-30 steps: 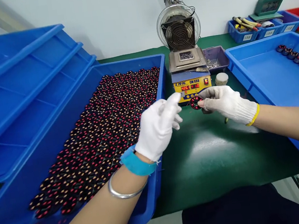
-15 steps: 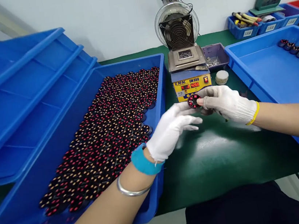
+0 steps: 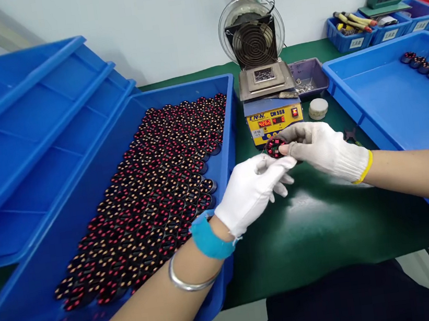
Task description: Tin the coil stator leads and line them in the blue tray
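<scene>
Above the green table, in front of the yellow soldering pot unit, my gloved right hand (image 3: 318, 149) grips a round black part (image 3: 275, 147) with red segments around its face. Its thumb presses on the front of the part and the fingers are behind it. My left hand (image 3: 255, 184), in a white glove, is up against the lower edge of the part with thumb and fingers drawn together. What those fingertips pinch is hidden. A large blue tray (image 3: 225, 164) on my left holds many similar round parts (image 3: 154, 184) with red or tan segments, lying in rows.
The soldering pot (image 3: 266, 82) stands at the back with a fan and hose over it. Beside it are a purple bin (image 3: 315, 71) and a white round pad (image 3: 318, 109). A second blue tray (image 3: 384, 101) on the right holds several parts. Stacked blue trays (image 3: 37, 131) lean at left.
My left hand has closed from spread fingers to a pinch at the lower edge of the part. My right hand keeps its grip, with the part slightly lower and further left.
</scene>
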Motion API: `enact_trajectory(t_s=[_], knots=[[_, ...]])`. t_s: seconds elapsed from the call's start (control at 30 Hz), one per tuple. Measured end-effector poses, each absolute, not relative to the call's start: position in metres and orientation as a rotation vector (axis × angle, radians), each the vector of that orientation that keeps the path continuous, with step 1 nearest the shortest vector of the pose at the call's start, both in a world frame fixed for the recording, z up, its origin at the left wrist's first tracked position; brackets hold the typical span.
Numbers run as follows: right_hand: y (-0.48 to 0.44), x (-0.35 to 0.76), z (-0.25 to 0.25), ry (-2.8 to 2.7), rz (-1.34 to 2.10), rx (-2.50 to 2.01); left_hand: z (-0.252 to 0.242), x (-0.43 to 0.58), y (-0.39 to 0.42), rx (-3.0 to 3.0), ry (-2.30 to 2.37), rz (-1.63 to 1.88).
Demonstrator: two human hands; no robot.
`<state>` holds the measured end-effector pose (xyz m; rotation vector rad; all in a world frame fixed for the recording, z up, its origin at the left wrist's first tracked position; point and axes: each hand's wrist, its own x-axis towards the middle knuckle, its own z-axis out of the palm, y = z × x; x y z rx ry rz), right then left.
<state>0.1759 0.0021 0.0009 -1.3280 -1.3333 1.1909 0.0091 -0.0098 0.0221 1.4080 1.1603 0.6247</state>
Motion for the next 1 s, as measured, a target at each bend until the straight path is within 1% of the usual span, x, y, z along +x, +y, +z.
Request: enact_trajectory(t_s=[0.2,0.27,0.4,0.57,0.67,0.83,0.93,1.0], knots=[[0.0,0.178,0.009,-1.388,1.089,-1.411,0.022,-0.004,-0.005,1.384,1.243,1.054],[-0.001,0.177,0.013,-1.386,1.083,-1.4,0.019,-0.006,-0.004,1.446,1.259,1.042],[-0.004,0.173,0.012,-1.411,1.072,-1.336,0.015,0.005,-0.007,1.57,1.29,0.89],[0.006,0.182,0.011,-1.42,0.946,-1.347,0.016,0.011,-0.016,1.594,1.255,0.963],[0.036,0.2,0.024,-1.507,0.718,-1.345,0.017,0.007,-0.018,1.689,1.183,0.967],[0.115,0.223,0.061,-1.813,0.02,-1.566,0.015,0.004,-0.015,2.068,1.09,0.673],[0.158,0.223,0.076,-1.936,-0.206,-1.738,0.013,0.003,-0.01,2.176,1.091,0.503],[0.177,0.218,0.079,-2.015,-0.295,-1.813,0.012,0.002,-0.006,2.184,1.105,0.439]])
